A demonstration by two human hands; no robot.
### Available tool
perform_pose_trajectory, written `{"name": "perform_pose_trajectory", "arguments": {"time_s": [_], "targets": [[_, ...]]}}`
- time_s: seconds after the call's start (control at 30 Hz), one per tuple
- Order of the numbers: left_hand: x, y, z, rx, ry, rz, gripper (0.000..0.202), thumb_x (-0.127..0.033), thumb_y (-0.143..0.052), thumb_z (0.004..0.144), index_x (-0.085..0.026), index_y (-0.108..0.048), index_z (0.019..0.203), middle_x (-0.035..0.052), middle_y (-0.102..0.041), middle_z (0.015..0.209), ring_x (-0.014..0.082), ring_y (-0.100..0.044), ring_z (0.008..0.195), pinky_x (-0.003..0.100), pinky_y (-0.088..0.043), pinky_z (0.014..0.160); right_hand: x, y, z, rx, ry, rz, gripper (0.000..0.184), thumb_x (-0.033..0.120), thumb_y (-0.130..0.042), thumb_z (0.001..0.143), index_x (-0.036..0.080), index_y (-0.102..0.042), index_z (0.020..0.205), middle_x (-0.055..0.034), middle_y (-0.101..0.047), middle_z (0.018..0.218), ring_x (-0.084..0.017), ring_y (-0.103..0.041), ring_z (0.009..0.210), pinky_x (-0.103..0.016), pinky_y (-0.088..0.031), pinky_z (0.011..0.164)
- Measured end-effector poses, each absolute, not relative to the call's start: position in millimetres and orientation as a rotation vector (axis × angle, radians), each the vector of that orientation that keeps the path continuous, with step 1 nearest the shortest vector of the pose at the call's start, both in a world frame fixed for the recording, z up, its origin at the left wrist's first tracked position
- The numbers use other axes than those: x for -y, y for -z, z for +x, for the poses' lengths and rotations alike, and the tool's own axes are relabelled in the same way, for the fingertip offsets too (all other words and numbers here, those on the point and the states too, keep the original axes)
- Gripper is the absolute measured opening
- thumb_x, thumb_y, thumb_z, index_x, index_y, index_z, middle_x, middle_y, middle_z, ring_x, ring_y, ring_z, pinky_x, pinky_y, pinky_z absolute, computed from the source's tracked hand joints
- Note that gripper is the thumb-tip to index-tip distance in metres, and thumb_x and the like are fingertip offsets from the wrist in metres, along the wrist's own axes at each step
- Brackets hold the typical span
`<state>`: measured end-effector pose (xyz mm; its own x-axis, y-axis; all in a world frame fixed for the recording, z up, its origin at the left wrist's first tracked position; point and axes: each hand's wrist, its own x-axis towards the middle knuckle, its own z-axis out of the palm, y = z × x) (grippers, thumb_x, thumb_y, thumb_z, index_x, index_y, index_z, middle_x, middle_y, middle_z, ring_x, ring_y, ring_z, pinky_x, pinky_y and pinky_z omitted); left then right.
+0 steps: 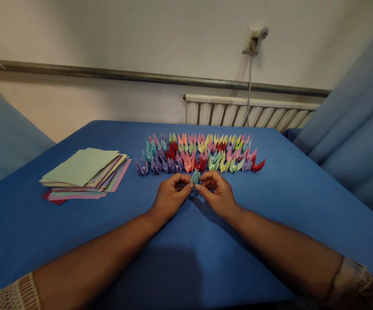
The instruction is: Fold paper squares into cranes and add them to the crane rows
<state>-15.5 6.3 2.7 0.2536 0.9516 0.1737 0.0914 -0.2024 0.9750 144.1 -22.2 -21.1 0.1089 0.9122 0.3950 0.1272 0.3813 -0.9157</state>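
A small light-blue origami crane [195, 176] is pinched between my two hands, just in front of the rows of folded cranes. My left hand [172, 193] grips its left side between thumb and fingers. On the other side, the thumb and fingertips of my right hand [219, 194] close on it too. Several rows of paper cranes [189, 162] in purple, teal, red, pink, yellow and green stand behind my hands. The fingertips cover part of the crane's lower edge.
A loose stack of coloured paper sheets [79, 168], pale green on top, lies at the left of the blue-covered table [160, 275]. Beyond the table are a metal rail [124, 75], a radiator [247, 102] and a socket with a plugged-in cord [254, 41]. Blue curtains [357, 112] hang at both sides.
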Motion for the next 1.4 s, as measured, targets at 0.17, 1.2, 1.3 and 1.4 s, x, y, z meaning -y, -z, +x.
{"name": "perform_pose_trajectory", "arguments": {"time_s": [0.17, 1.2, 1.3, 1.4], "targets": [[-7, 1, -16, -0.987, -1.096, 1.575, 0.013, -0.027, -0.072, 0.074, -0.017, -0.064, 0.078, 0.0008, -0.065, 0.084, 0.0144, -0.061, 0.078, 0.028, -0.048, 0.076, 21, 21, 145, 1.340, -0.789, -1.057, 0.021, 0.028, -0.070, 0.078, 0.022, -0.057, 0.093, 0.0010, -0.062, 0.077, -0.013, -0.059, 0.065, -0.026, -0.049, 0.062], [-14, 7, -25, -1.021, -0.838, 2.067, 0.007, -0.022, -0.065, 0.080, -0.018, -0.065, 0.074, 0.0021, -0.066, 0.085, 0.0162, -0.062, 0.078, 0.028, -0.049, 0.072, 20, 21, 154, 1.680, -0.549, -1.185, 0.007, 0.015, -0.056, 0.084, 0.022, -0.056, 0.084, -0.0013, -0.059, 0.081, -0.015, -0.060, 0.072, -0.028, -0.049, 0.067], [-17, 6, -25, -0.996, -0.749, 2.060, 0.008, -0.024, -0.063, 0.081, -0.019, -0.068, 0.078, 0.0027, -0.068, 0.085, 0.0170, -0.063, 0.078, 0.029, -0.050, 0.073, 17, 25, 155, 1.695, -0.608, -1.258, 0.009, 0.015, -0.057, 0.083, 0.022, -0.055, 0.088, 0.0000, -0.062, 0.078, -0.015, -0.061, 0.071, -0.028, -0.048, 0.067], [-16, 2, -25, -0.995, -0.788, 1.976, 0.013, -0.029, -0.062, 0.083, -0.018, -0.069, 0.083, 0.0032, -0.069, 0.084, 0.0178, -0.064, 0.078, 0.030, -0.051, 0.074, 17, 25, 157, 1.748, -0.621, -1.268, 0.009, 0.015, -0.056, 0.084, 0.022, -0.055, 0.091, -0.0003, -0.063, 0.080, -0.015, -0.061, 0.072, -0.028, -0.047, 0.068]]}}
